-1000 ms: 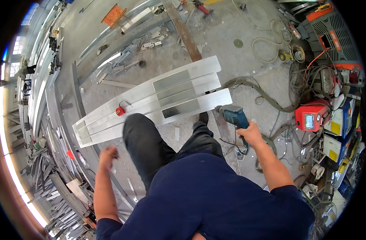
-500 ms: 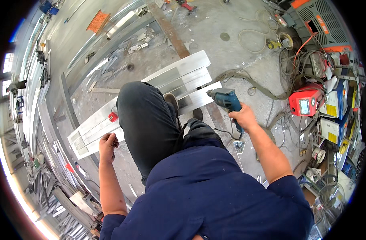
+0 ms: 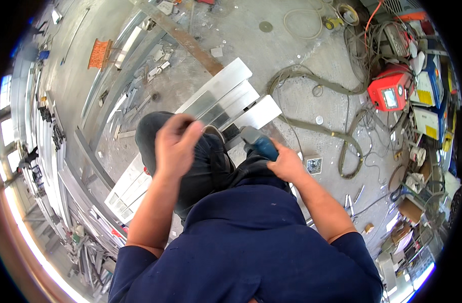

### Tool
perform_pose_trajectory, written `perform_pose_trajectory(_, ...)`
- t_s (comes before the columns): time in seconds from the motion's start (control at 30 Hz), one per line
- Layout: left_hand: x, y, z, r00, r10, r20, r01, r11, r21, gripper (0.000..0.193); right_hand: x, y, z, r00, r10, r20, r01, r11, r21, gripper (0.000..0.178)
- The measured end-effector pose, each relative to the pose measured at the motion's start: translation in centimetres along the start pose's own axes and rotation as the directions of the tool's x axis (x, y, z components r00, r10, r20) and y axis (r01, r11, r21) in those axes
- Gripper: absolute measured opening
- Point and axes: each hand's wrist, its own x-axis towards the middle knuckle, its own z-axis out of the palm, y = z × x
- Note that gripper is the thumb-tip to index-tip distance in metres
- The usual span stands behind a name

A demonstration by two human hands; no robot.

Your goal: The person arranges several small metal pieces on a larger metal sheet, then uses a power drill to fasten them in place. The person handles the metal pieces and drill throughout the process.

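My right hand is closed around the handle of a blue power drill, held over my right thigh near the ends of the metal profiles. My left hand is raised above my left knee. Motion smears its fingers, and whether anything is in them I cannot make out. Beneath my legs lie long silvery metal profiles side by side, running from lower left to upper right; my legs hide their middle. A sliver of a small red thing shows beside my left knee.
A red machine with a screen stands at the right among tangled cables and hoses. Long metal bars and offcuts lie at the left. An orange piece sits farther back, and a rusty flat strip crosses the floor.
My left hand has risen from beside the profiles' left end to above my knee. My right hand has drawn the drill inward and down, toward my body. The view has shifted too.
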Motion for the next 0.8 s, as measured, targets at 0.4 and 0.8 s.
perform_pose_trajectory(0.4,1.1,-14.8,7.1,0.319,-0.92,0.228,0.94,0.275,-0.204,0.026,0.8,-4.5,4.8,0.958,-0.197,0.209,0.261,0.901,-0.346,0.07)
perform_pose_trajectory(0.8,1.6,-16.8,7.1,0.462,-0.874,0.149,0.875,0.422,-0.237,0.024,2.0,-5.1,4.6,0.962,-0.193,0.192,0.252,0.896,-0.365,0.066)
